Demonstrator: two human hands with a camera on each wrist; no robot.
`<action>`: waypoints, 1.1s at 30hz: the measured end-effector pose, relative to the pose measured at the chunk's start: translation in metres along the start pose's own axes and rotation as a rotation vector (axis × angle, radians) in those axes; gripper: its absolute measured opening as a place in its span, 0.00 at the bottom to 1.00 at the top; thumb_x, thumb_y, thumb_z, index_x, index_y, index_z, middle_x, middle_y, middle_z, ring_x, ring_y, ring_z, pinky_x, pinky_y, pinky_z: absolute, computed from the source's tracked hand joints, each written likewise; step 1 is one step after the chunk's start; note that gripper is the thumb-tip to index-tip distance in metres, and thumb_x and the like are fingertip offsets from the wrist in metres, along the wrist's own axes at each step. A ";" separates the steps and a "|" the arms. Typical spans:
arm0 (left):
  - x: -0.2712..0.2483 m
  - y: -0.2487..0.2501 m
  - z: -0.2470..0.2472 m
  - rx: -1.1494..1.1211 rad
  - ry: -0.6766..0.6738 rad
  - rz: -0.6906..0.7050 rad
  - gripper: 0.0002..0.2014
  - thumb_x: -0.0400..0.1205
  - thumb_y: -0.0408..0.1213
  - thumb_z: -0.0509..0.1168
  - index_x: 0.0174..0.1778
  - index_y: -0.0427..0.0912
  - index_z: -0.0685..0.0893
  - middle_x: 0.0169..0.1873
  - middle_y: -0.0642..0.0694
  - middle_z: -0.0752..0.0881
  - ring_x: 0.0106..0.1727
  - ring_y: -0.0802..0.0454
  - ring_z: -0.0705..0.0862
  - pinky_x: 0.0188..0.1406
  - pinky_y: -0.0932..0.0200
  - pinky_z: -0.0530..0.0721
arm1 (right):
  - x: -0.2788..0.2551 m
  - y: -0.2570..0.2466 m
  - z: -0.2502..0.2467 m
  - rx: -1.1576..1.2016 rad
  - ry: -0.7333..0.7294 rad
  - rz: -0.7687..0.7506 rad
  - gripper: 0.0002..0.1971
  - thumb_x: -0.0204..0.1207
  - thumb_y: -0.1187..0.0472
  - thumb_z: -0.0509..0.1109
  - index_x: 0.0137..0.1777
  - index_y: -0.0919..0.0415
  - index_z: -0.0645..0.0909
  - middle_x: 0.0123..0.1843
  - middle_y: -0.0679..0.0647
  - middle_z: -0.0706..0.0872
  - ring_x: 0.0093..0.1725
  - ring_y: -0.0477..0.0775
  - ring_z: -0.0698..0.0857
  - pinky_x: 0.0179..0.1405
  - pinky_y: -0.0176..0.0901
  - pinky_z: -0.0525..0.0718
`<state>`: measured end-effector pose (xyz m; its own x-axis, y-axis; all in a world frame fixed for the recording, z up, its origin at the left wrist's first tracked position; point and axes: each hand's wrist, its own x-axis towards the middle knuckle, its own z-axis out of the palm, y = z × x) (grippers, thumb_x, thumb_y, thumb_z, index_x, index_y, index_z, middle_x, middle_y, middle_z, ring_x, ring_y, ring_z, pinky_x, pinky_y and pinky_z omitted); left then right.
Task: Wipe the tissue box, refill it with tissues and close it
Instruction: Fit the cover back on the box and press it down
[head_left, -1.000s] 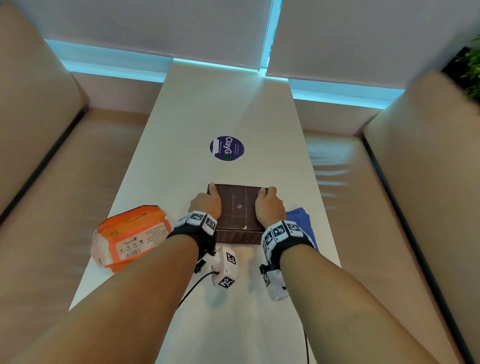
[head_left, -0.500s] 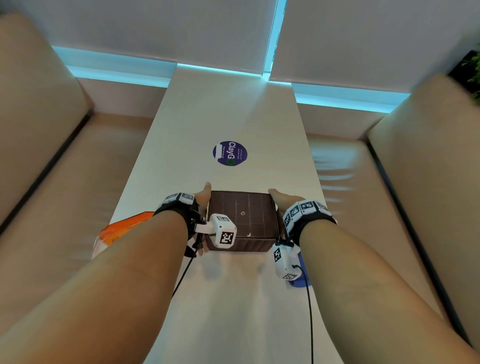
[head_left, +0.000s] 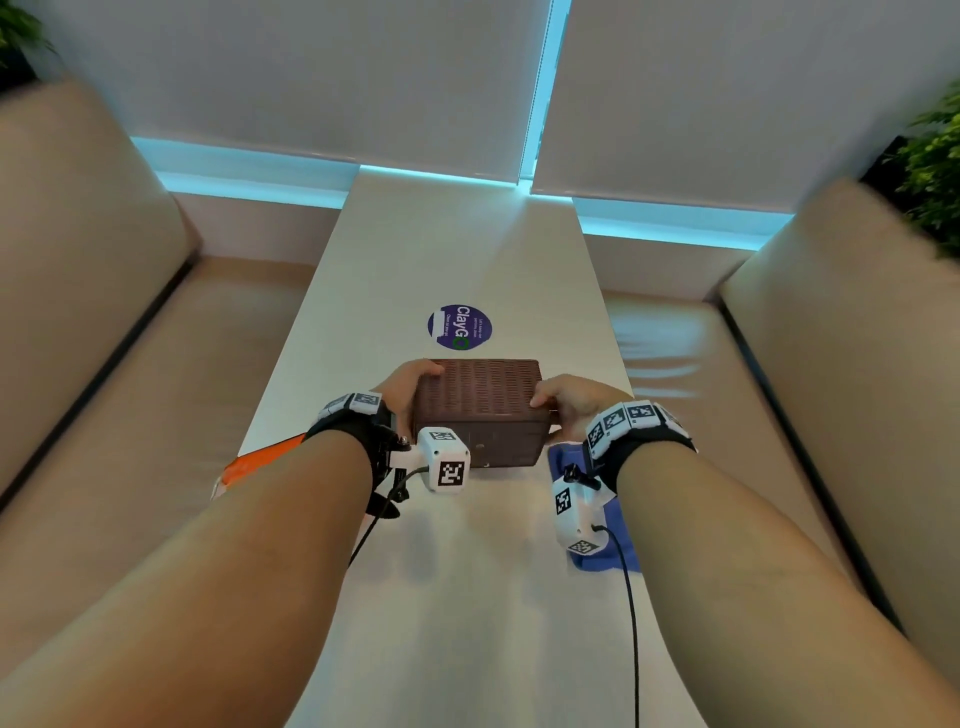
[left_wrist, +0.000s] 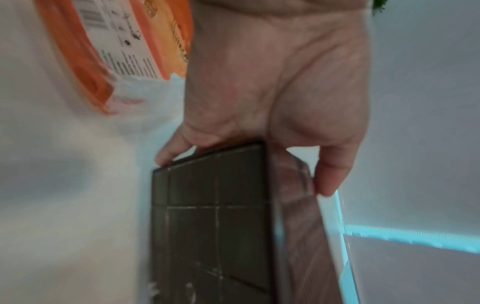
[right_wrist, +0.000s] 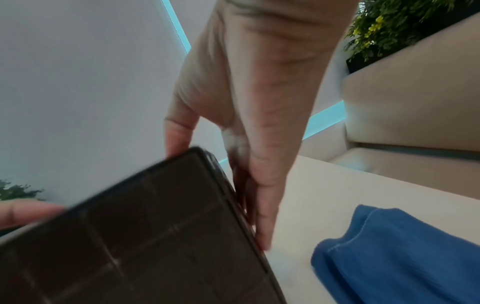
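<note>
The brown woven tissue box is tipped on the table, a woven face up and its dark gridded bottom panel turned toward me. My left hand grips its left end, thumb on the woven face and fingers along the panel's edge. My right hand holds the right end, fingers pressed down that side. In the wrist views, the left hand and right hand both clasp the box. An orange tissue pack lies left of it, a blue cloth to the right.
The narrow white table carries a round purple sticker just beyond the box. Beige sofas flank both long sides. Potted greenery stands at the far right corner. Cables hang from both wrist cameras.
The box has been rolled from gridded bottom facing up to that panel facing me, woven side on top. Both hands shifted from the top face to the two ends.
</note>
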<state>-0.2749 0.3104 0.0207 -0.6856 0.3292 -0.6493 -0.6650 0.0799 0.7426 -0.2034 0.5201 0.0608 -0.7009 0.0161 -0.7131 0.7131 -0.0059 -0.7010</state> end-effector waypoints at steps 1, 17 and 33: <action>-0.003 -0.002 0.001 -0.016 0.003 -0.007 0.22 0.74 0.56 0.65 0.53 0.41 0.83 0.48 0.41 0.86 0.49 0.42 0.84 0.63 0.46 0.78 | -0.001 0.003 0.002 -0.005 0.010 -0.041 0.17 0.75 0.77 0.53 0.54 0.59 0.75 0.48 0.54 0.80 0.52 0.55 0.78 0.57 0.56 0.79; 0.011 -0.092 0.018 0.128 0.113 0.251 0.28 0.87 0.42 0.54 0.84 0.49 0.53 0.78 0.40 0.69 0.74 0.38 0.74 0.75 0.39 0.72 | 0.013 0.094 0.034 0.236 0.380 -0.253 0.31 0.82 0.68 0.63 0.83 0.56 0.55 0.78 0.60 0.69 0.71 0.62 0.76 0.68 0.57 0.79; -0.003 -0.092 0.016 0.206 0.145 0.209 0.22 0.85 0.41 0.57 0.75 0.41 0.71 0.68 0.40 0.81 0.67 0.39 0.81 0.70 0.40 0.78 | 0.008 0.067 0.047 -0.280 0.640 -0.157 0.26 0.79 0.60 0.61 0.78 0.60 0.63 0.74 0.63 0.72 0.71 0.65 0.74 0.69 0.57 0.75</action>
<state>-0.2071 0.3174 -0.0428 -0.8460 0.2219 -0.4848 -0.4415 0.2183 0.8703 -0.1618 0.4728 0.0075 -0.7102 0.5798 -0.3994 0.6419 0.3001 -0.7056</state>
